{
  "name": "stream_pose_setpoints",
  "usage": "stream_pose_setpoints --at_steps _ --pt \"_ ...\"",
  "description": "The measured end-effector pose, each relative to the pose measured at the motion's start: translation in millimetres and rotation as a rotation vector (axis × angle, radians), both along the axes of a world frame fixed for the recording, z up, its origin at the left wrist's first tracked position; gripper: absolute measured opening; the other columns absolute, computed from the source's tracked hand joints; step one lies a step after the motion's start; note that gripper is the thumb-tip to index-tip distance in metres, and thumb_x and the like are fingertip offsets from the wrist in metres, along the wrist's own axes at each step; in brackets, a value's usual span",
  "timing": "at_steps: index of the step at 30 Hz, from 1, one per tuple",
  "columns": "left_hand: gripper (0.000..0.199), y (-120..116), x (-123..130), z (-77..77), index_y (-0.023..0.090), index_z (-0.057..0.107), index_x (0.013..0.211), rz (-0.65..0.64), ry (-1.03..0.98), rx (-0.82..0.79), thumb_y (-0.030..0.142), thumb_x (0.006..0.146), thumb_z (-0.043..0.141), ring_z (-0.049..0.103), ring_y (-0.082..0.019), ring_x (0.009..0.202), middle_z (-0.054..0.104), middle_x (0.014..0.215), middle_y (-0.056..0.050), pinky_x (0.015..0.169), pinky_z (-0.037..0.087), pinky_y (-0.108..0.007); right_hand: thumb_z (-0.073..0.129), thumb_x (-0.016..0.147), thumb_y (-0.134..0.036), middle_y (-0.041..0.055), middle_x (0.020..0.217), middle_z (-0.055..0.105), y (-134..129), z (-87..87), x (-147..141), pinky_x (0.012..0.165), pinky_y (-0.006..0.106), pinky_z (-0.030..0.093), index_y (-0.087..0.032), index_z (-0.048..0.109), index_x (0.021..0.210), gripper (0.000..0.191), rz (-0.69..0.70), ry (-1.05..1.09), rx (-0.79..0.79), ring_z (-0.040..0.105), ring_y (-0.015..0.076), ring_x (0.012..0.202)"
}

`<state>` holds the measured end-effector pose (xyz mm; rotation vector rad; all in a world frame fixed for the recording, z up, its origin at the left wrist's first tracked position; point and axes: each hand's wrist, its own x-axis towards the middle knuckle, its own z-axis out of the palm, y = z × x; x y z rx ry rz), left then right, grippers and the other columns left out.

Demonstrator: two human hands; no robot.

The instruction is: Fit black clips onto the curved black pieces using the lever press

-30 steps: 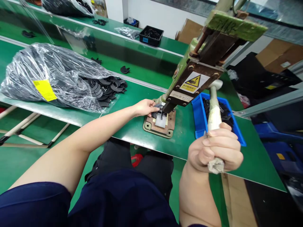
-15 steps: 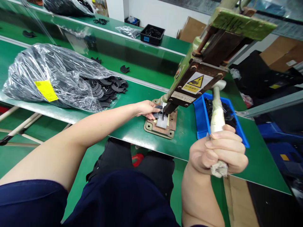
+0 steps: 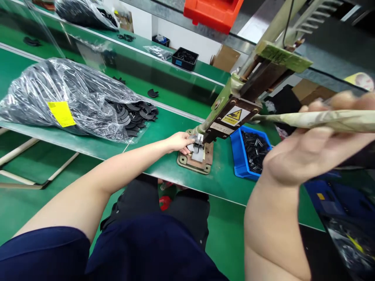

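Note:
At the base of a green hand press (image 3: 225, 103), my left hand (image 3: 179, 142) pinches a dark curved plastic piece (image 3: 191, 147) against the metal fixture (image 3: 198, 155). The fingers partly cover the piece. The press ram sits low, close over the fixture. My right hand (image 3: 304, 152) is up at the right, its palm under the wrapped lever handle (image 3: 316, 118) and its fingers curled over the top, somewhat blurred. The handle points out sideways from the press. A large clear bag (image 3: 73, 101) on the left spills dark curved pieces (image 3: 136, 115) onto the green bench (image 3: 166, 121).
Right of the press stands a blue bin (image 3: 240, 156) with small black parts. Behind a clear partition are a black tray (image 3: 185, 58) and another bag (image 3: 84, 15). A red bin (image 3: 213, 13) hangs overhead. One loose curved piece (image 3: 152, 93) lies near the partition.
My right hand has swung the lever handle up and to the right, turning it sideways. My left hand stays at the fixture. The view has shifted, bringing the red bin in.

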<state>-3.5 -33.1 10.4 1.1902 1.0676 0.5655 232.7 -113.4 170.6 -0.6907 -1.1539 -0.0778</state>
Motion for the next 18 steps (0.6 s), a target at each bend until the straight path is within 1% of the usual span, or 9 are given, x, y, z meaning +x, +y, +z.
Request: stream_pose_setpoints --at_steps 1,2,3,4,6,8,11,14,18 --pt "0.031 -7 -7 2.3 0.017 0.060 0.093 0.000 -0.026 0.027 0.042 0.100 0.077 0.075 -0.017 0.057 0.074 0.066 -0.004 0.052 0.058 -0.020 0.065 0.091 -0.032 0.0068 0.148 0.060 -5 -19.7 -1 0.104 0.041 0.051 -0.025 0.064 0.136 0.046 -0.003 -0.062 0.027 0.060 0.0254 0.143" --pt "0.034 -16 -15 5.1 0.018 0.059 0.092 -0.007 -0.051 0.055 0.046 0.099 0.078 0.075 -0.016 0.057 0.074 0.067 -0.004 0.052 0.058 -0.020 0.068 0.092 -0.034 0.0061 0.140 0.063 -11 -43.2 -3 0.100 0.037 0.055 -0.026 0.062 0.140 0.049 -0.036 -0.093 -0.020 0.068 0.0194 0.127" --pt "0.037 -26 -23 8.5 0.018 0.058 0.091 -0.021 -0.074 0.080 0.048 0.098 0.078 0.076 -0.017 0.057 0.075 0.068 -0.004 0.052 0.058 -0.020 0.072 0.091 -0.034 0.0035 0.125 0.069 -19 -68.8 -6 0.093 0.033 0.058 -0.026 0.064 0.134 0.045 -0.020 -0.111 -0.084 0.072 0.0141 0.107" --pt "0.039 -36 -31 12.2 0.018 0.058 0.091 -0.037 -0.097 0.100 0.050 0.097 0.079 0.076 -0.017 0.057 0.075 0.069 -0.004 0.052 0.058 -0.021 0.076 0.088 -0.032 0.0020 0.112 0.072 -27 -94.9 -12 0.088 0.030 0.060 -0.024 0.067 0.127 0.040 0.017 -0.131 -0.172 0.072 0.0123 0.096" --pt "0.042 -58 -43 19.8 0.018 0.058 0.092 -0.064 -0.139 0.123 0.054 0.095 0.079 0.076 -0.018 0.057 0.076 0.070 -0.005 0.052 0.059 -0.023 0.079 0.087 -0.030 0.0047 0.101 0.076 -43 -142.2 -29 0.081 0.032 0.063 -0.020 0.071 0.121 0.036 0.151 -0.193 -0.406 0.075 0.0154 0.089" --pt "0.045 -77 -49 25.7 0.019 0.058 0.091 -0.079 -0.174 0.132 0.058 0.092 0.080 0.076 -0.019 0.056 0.075 0.069 -0.005 0.051 0.060 -0.024 0.081 0.087 -0.032 0.0073 0.103 0.078 -56 -176.2 -50 0.078 0.033 0.065 -0.021 0.071 0.123 0.039 0.260 -0.212 -0.550 0.077 0.0177 0.088" --pt "0.047 -98 -48 28.7 0.019 0.059 0.090 -0.110 -0.187 0.142 0.061 0.091 0.080 0.075 -0.019 0.055 0.074 0.068 -0.005 0.050 0.060 -0.025 0.077 0.091 -0.037 0.0063 0.102 0.078 -67 -200.2 -76 0.078 0.034 0.064 -0.023 0.071 0.115 0.028 0.346 -0.186 -0.646 0.076 0.0180 0.088" --pt "0.047 -110 -45 27.8 0.020 0.059 0.091 -0.130 -0.157 0.138 0.062 0.090 0.080 0.076 -0.019 0.056 0.075 0.070 -0.005 0.049 0.059 -0.025 0.073 0.094 -0.038 0.0037 0.096 0.076 -72 -205.5 -86 0.080 0.034 0.062 -0.024 0.070 0.102 0.017 0.360 -0.154 -0.660 0.074 0.0171 0.087" --pt "0.049 -116 -43 29.5 0.020 0.060 0.094 -0.165 -0.148 0.064 0.063 0.089 0.081 0.074 -0.019 0.052 0.073 0.066 -0.004 0.048 0.058 -0.024 0.071 0.094 -0.037 0.0039 0.100 0.075 -81 -206.4 -84 0.085 0.035 0.060 -0.024 0.069 0.100 0.014 0.365 -0.180 -0.645 0.072 0.0176 0.091"
